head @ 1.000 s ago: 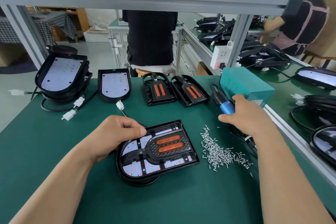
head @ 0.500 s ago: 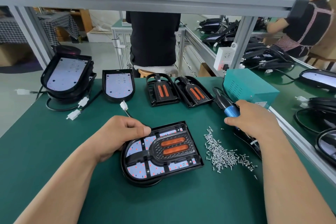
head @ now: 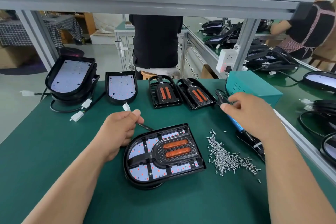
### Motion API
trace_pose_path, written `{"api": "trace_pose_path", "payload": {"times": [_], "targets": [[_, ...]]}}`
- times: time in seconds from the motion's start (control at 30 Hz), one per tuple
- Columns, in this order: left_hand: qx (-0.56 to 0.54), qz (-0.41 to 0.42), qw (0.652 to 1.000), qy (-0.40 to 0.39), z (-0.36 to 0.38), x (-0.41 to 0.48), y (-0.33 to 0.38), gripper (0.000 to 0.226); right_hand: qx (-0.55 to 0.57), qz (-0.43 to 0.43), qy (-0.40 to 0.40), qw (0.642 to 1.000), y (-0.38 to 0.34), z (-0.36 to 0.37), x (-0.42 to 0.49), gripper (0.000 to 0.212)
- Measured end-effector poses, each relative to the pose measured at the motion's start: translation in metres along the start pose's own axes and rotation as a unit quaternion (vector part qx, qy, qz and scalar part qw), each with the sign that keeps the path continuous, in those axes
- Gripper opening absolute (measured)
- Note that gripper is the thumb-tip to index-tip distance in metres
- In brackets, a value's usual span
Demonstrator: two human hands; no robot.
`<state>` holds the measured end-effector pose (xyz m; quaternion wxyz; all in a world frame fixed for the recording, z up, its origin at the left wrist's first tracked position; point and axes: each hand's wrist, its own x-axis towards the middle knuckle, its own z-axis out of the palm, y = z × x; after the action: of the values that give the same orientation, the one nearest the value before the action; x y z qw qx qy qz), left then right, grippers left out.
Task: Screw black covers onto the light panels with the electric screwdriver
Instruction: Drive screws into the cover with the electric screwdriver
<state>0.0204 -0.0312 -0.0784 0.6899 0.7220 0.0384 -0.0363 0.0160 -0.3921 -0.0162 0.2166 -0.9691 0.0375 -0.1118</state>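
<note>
On the table (head: pixel 54 151) directly before me lies 1 light panel (head: pixel 140 171) with a cover (head: pixel 174 149) on it; the screws (head: pixel 229 158) lie just to its right, the electric screwdriver (head: pixel 240 129) right of those. Behind, from left to right: a stack of panels (head: pixel 71 76), 1 lone panel (head: pixel 121 87), 2 spare covers (head: pixel 164 92), a box (head: pixel 254 85).

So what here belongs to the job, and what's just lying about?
Job: black-covered light panel; its black cable; blue electric screwdriver; silver screw pile; two spare black covers; bare white panels.
Lying about: teal metal box; white power socket.
</note>
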Motion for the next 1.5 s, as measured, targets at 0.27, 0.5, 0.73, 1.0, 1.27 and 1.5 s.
{"api": "trace_pose_path", "payload": {"times": [0.27, 0.5, 0.73, 1.0, 1.27, 1.5], "targets": [[0.274, 0.079, 0.954, 0.091, -0.011, 0.007, -0.003, 0.015, 0.111, -0.141, -0.257, 0.950, -0.038, 0.020, -0.021, 0.048], [0.489, 0.109, 0.865, 0.022, -0.002, 0.003, 0.005, 0.012, 0.122, -0.153, -0.331, 0.923, -0.045, 0.028, -0.022, 0.050], [0.501, 0.082, 0.861, 0.025, -0.004, 0.001, 0.008, 0.021, 0.159, -0.128, -0.293, 0.934, -0.048, 0.039, -0.020, 0.045], [0.314, 0.042, 0.948, 0.004, -0.009, -0.007, 0.014, 0.025, 0.267, -0.121, -0.284, 0.913, -0.054, 0.050, -0.020, 0.029], [0.113, -0.043, 0.989, -0.082, -0.006, -0.016, 0.024, 0.039, 0.356, -0.127, -0.297, 0.877, -0.052, 0.060, -0.020, 0.031], [0.132, -0.032, 0.980, -0.149, -0.001, -0.027, 0.031, 0.052, 0.410, -0.127, -0.267, 0.863, -0.055, 0.068, -0.020, 0.028]]}}
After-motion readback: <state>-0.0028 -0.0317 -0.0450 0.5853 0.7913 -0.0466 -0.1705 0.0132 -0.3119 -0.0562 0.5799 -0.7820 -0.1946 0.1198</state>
